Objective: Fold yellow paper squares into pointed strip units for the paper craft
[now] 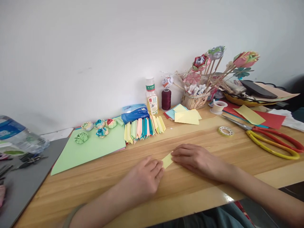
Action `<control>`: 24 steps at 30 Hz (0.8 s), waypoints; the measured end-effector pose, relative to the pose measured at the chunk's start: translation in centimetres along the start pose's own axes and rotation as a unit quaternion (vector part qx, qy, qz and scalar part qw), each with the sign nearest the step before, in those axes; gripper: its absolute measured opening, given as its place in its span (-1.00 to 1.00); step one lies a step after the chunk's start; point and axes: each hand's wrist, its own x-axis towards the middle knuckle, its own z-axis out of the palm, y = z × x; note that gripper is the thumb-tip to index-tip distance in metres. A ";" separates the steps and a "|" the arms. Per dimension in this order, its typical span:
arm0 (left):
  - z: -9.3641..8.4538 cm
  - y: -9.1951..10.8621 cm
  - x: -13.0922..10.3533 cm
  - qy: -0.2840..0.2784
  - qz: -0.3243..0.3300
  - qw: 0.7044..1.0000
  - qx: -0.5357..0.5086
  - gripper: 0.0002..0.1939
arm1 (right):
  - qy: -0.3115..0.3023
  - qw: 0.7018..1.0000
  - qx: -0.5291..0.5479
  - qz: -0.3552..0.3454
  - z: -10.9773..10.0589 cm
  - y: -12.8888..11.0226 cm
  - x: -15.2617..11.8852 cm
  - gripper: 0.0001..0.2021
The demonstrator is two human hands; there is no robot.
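Yellow paper strip (167, 161): low over wooden table (104, 177), folding apparently unfinished. At its left end, left hand (147, 174), fingers half-curled; at its right end, right hand (194, 158), fingers together and bent; undersides hidden, pinching or mere pressing impossible to tell. Beyond: row of folded pieces (143, 128), apparently done; farther left, paper flowers (102, 132), assembled; farther right, loose yellow sheets (186, 117), not yet folded.

Two hands (148, 175), one held paper strip (167, 161), five loose rosettes (81, 137), two bottles (152, 98), one pair of scissors (273, 139)
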 end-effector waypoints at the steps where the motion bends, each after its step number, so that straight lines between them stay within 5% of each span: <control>1: -0.1 -0.1 0.2 -0.011 -0.013 0.999 -0.028 -0.73 | 0.004 1.000 0.004 -0.004 0.1 0.1 -0.1 -0.76; 5: 0.4 -0.1 1.8 0.000 -0.068 0.992 -0.103 -0.83 | 0.010 1.000 -0.011 -0.024 0.2 0.4 0.2 -0.76; 9: 1.7 0.5 3.3 0.048 -0.118 0.990 -0.058 -0.81 | -0.007 0.997 -0.048 -0.053 0.0 0.6 0.8 -0.73; 16: 2.2 1.2 3.4 0.044 -0.177 0.981 -0.065 -0.86 | -0.023 0.988 -0.117 -0.099 0.0 0.8 1.0 -0.69; 24: 2.0 1.2 3.5 0.018 -0.290 0.946 -0.142 -0.88 | -0.020 0.998 -0.064 -0.006 0.8 1.4 1.1 -0.74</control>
